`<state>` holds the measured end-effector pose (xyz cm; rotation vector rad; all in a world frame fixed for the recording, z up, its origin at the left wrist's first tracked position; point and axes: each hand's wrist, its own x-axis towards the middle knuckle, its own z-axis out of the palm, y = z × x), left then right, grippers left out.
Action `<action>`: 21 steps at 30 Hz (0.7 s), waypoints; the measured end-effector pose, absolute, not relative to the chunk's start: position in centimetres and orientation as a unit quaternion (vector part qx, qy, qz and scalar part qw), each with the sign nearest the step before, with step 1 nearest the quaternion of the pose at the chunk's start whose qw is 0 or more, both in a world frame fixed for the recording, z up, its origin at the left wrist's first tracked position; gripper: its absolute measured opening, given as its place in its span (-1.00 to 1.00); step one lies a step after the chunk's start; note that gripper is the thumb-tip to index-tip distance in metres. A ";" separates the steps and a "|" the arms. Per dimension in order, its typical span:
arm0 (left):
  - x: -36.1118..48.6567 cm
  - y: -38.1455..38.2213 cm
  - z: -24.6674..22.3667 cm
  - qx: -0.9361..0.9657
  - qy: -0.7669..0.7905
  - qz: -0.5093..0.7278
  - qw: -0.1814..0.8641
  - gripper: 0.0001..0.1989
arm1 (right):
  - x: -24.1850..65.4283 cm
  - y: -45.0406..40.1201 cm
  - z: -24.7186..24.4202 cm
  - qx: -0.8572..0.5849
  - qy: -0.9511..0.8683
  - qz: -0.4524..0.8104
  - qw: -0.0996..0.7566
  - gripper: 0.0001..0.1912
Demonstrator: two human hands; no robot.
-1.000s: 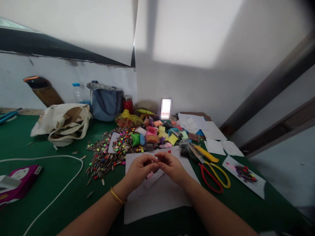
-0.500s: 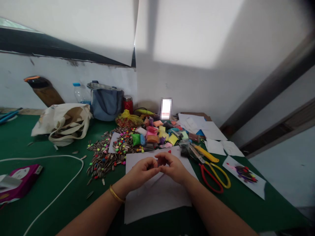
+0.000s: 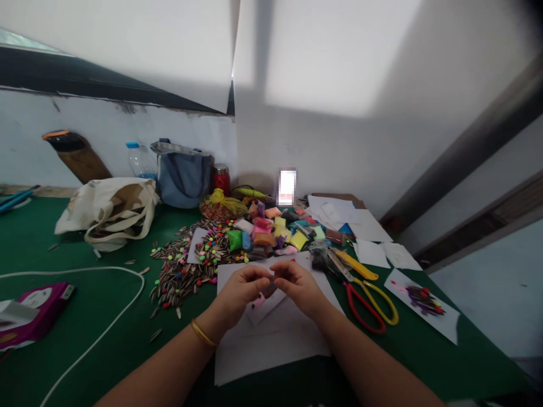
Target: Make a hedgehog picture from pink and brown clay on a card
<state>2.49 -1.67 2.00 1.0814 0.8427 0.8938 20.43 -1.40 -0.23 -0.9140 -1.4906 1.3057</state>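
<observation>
Green-covered table (image 3: 25, 237) sits against pale walls (image 3: 322, 147), most stuff toward its far edge. Small pink piece (image 3: 257, 301) shows just below the thumb of the left hand (image 3: 240, 291), apparently on the white paper sheets (image 3: 271, 350) toward the table's near edge; detail too small. Left hand: fingers curled in, thumb and index tips almost together. Right hand (image 3: 301, 287): roughly mirrored, loosely bent. Tips nearly meet above the paper; can't tell if either pinches anything tiny. Pose suggests fine fingertip control from both sides. Paper probably protects the cover and makes small bits visible. Past its far edge: bright plastic-wrapped packets (image 3: 263, 239), within reach. Off its far left corner: striped seeds (image 3: 176, 282) mixed with coloured little balls (image 3: 214, 280), loose, presumably for easy picking. Off its right edge: red-and-yellow-handled scissors (image 3: 351, 297), handles toward the person, likely for easy grabbing. Table's right edge: white card (image 3: 447, 328) bearing a dark, colour-dotted cluster (image 3: 424, 301), likely kept clear of the clutter.
</observation>
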 end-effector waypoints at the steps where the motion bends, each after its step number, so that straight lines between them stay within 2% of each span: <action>1: 2.6 -1.7 1.9 0.495 0.381 0.401 0.670 -0.66 | 20.3 -1.5 -0.3 -0.373 -0.607 0.530 0.460 -0.58; 6: 2.8 -1.8 1.4 0.553 0.392 0.401 0.615 -0.66 | 20.3 -1.7 -0.1 -0.404 -0.633 0.481 0.452 -0.64; 10: 2.6 -1.7 1.5 0.580 0.397 0.365 0.611 -0.64 | 20.4 -1.6 0.0 -0.416 -0.652 0.462 0.435 -0.66; 16: 2.2 -1.9 2.1 0.535 0.331 0.334 0.701 -0.62 | 20.4 -1.5 -0.2 -0.337 -0.591 0.590 0.435 -0.48; 18: 2.1 -2.0 2.1 0.501 0.307 0.332 0.738 -0.60 | 20.5 -1.6 0.0 -0.315 -0.583 0.602 0.446 -0.50; 21: 2.1 -1.9 1.9 0.480 0.303 0.327 0.755 -0.57 | 20.7 -1.9 0.8 -0.308 -0.645 0.535 0.451 -0.66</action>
